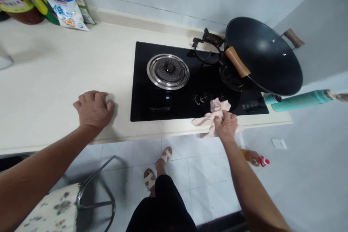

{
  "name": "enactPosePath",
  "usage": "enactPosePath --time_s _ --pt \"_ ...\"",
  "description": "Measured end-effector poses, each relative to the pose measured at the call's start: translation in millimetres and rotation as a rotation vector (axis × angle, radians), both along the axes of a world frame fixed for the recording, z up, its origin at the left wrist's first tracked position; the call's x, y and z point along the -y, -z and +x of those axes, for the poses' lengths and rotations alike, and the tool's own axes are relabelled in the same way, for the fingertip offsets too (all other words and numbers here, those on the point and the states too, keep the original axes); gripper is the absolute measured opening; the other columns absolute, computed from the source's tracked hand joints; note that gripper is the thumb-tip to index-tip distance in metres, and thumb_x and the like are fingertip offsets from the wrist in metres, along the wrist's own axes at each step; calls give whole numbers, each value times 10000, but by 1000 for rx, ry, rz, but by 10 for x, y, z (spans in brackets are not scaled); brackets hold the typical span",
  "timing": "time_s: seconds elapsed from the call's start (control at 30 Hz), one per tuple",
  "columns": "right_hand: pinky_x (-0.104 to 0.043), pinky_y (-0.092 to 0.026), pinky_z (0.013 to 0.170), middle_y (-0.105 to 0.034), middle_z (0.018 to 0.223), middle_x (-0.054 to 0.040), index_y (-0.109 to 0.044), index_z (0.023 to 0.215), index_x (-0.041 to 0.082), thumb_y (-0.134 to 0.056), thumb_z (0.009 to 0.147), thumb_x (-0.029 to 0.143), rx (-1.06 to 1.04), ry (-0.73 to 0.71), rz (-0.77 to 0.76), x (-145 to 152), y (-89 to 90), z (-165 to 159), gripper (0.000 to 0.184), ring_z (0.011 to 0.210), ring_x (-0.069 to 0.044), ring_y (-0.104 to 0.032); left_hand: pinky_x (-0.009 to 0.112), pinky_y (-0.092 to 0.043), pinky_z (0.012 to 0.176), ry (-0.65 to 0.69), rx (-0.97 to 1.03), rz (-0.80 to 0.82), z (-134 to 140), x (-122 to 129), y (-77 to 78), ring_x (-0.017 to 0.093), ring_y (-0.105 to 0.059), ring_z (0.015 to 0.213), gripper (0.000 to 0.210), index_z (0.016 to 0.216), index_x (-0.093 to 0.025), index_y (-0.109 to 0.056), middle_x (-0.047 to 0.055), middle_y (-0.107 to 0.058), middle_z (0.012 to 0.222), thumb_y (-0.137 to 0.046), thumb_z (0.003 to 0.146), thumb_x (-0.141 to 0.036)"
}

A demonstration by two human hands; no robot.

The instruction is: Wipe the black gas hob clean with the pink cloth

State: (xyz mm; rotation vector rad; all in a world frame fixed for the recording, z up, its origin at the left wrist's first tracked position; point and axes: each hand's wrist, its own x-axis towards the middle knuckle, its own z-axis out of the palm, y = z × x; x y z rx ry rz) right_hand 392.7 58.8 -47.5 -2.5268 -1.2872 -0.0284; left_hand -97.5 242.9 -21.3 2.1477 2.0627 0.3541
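Note:
My right hand (227, 126) grips a crumpled pale pink cloth (208, 119) at the front edge of the black glass gas stove (146, 101). Part of the cloth lies on the glass beside the control knobs (202, 98), and part drapes over the counter's edge. My left hand (94, 107) rests on the cream countertop (49, 79), left of the stove, with its fingers curled. A small pale patch shows between thumb and fingers there; what it is I cannot make out. The stove's left burner (168, 70) is bare, with a metal ring around it.
A large black wok (263, 54) with wooden handles leans tilted over the stove's right side. Near it sits a loose pan support (208, 54). A turquoise cylinder (301, 100) lies at the right. Seasoning packets (63, 3) stand at back left. Below are a chair (54, 210) and a bottle (251, 157).

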Motion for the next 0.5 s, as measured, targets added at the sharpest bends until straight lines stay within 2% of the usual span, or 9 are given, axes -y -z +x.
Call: enactPosePath --time_s 0.1,0.23,0.37,0.43,0.5 --pt "-534 -492 1050 -592 1214 -202 -616 1383 153 -449 952 347 58 74 -37 21 -41 482 501 1186 -381 -587 685 -339 1097 10 -6 15 -2 2 4 437 -412 1332 522 1314 -142 -651 267 -535 1451 -399 975 -449" --pt "-476 -532 989 -592 1308 -195 -583 1441 210 -429 1010 357 3 147 -148 -193 -177 936 481 1131 -344 -650 699 -352 1079 7 -19 20 -24 -26 44 447 -419 1326 542 1310 -177 -646 243 -541 1435 -370 962 -487" --pt "-494 -533 1011 -607 1379 -214 -556 1488 201 -463 1053 399 -43 175 -275 -649 -328 1102 486 1148 -347 -687 724 -352 1068 5 -25 47 -44 -49 91 465 -412 1336 547 1322 -202 -642 232 -532 1439 -376 952 -506" --pt "-498 -518 1055 -620 1405 -231 -556 1494 171 -513 1049 358 -73 114 -297 -912 -386 1124 484 1199 -345 -679 728 -352 1069 6 -35 52 -43 -47 95 468 -413 1339 561 1327 -196 -642 235 -527 1445 -362 955 -508" --pt "-471 -511 1075 -668 1375 -200 -602 1450 185 -608 1012 306 -110 29 -301 -1143 -427 1141 455 1199 -322 -680 728 -358 1067 9 -45 43 -40 -42 91 471 -417 1338 577 1332 -181 -639 246 -523 1448 -347 959 -511"
